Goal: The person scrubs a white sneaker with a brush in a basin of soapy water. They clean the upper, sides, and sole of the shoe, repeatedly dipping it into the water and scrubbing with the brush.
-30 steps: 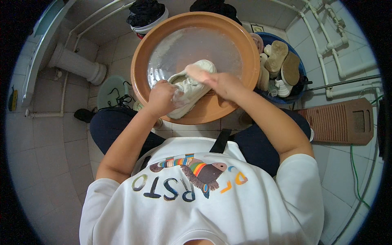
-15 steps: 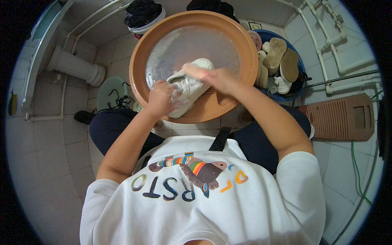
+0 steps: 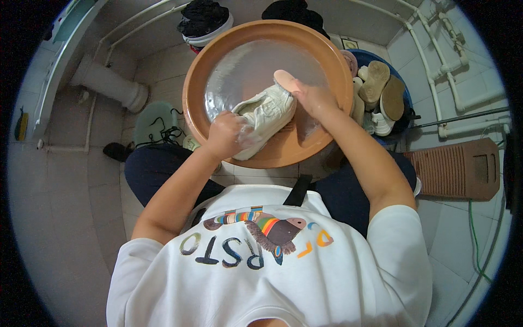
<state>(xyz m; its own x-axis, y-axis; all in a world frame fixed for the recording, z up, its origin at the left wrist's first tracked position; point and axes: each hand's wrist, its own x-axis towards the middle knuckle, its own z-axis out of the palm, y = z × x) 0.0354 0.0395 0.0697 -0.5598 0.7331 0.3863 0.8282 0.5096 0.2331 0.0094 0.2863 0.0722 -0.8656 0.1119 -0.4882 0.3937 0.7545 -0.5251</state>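
A white shoe lies tilted over the near side of a wide orange basin that holds soapy water. My left hand grips the shoe at its near end. My right hand holds a pink brush pressed against the far end of the shoe. Both forearms reach up from my white printed shirt toward the basin.
A blue tub with several pale shoes stands right of the basin. A brown ribbed washboard lies on the tiled floor at the right. A white bowl of dark cloth sits behind the basin. A green object with black laces is at the left. White pipes run along the walls.
My right hand has shifted from on top of the shoe to its far end, and the pink brush now shows. The shoe has turned slightly. My left hand keeps its grip.
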